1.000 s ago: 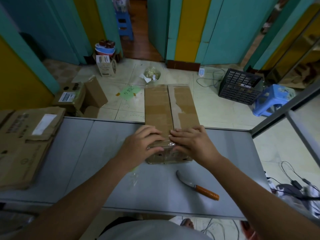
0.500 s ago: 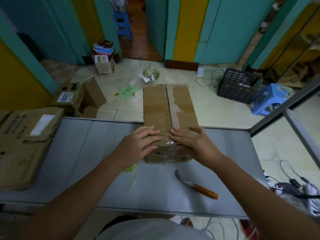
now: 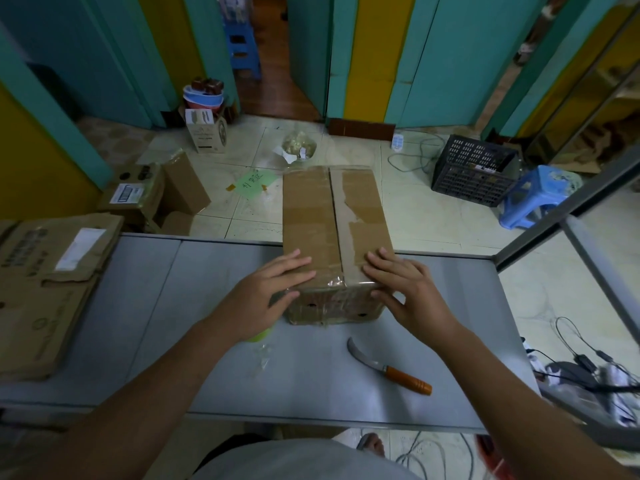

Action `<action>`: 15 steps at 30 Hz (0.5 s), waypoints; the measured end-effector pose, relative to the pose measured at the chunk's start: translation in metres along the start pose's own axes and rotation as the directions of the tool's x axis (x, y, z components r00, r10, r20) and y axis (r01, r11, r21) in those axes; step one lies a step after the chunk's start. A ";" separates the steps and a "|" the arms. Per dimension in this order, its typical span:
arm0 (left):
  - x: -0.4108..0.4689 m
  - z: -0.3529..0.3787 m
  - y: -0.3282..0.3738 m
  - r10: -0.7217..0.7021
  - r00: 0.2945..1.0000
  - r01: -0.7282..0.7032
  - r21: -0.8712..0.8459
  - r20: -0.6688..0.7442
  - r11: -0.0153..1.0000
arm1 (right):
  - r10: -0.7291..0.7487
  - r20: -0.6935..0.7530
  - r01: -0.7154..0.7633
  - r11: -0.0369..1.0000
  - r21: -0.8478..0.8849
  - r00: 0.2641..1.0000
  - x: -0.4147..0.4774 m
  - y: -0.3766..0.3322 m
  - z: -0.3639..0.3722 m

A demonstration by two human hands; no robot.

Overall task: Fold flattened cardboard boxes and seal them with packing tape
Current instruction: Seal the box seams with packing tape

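On the grey metal table (image 3: 311,386), flat left hand (image 3: 266,296) and flat right hand (image 3: 405,292) should rub the clear tape (image 3: 334,284) between them hard onto the brown cardboard box (image 3: 308,216).

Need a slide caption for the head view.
Left hand and right hand rest on the taped cardboard box on the table; knife nearby.

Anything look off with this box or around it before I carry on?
The box seems to hang past the table's far edge. Its right top flap has ragged patches where surface paper looks peeled. A bare-bladed knife lies on the table near the box.
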State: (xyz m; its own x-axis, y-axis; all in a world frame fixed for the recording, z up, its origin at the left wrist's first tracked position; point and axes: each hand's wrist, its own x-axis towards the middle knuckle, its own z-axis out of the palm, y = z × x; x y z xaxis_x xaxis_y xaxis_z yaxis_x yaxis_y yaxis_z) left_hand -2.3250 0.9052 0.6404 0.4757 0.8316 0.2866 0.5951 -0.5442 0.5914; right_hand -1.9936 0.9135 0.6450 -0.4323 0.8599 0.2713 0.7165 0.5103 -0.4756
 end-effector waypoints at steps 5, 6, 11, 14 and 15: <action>-0.011 0.004 0.010 -0.194 0.965 0.182 -0.082 -0.177 0.980 | 0.216 -0.108 -0.200 0.969 0.142 0.970 -0.022 0.000 -0.001; -0.015 0.006 0.012 -0.244 0.947 0.223 -0.119 -0.210 0.968 | 0.263 -0.137 -0.238 0.955 0.176 0.955 -0.027 0.000 0.000; -0.031 0.018 0.019 -0.452 0.821 0.364 -0.292 -0.348 0.884 | 0.403 -0.225 -0.346 0.904 0.252 0.887 -0.034 -0.008 0.003; -0.032 0.021 0.021 -0.430 0.807 0.362 -0.235 -0.406 0.902 | 0.478 -0.251 -0.400 0.864 0.307 0.842 -0.032 -0.014 0.003; -0.031 0.021 0.022 -0.419 0.812 0.355 -0.226 -0.406 0.907 | 0.496 -0.250 -0.414 0.854 0.314 0.832 -0.032 -0.015 0.003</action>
State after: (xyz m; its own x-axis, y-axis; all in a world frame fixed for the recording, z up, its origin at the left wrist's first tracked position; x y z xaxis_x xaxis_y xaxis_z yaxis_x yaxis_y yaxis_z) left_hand -2.3135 0.8651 0.6283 -0.1256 0.9484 0.2911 0.5624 -0.1736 0.8084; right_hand -1.9920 0.8782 0.6404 0.1326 0.9709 0.1995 0.6192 0.0760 -0.7815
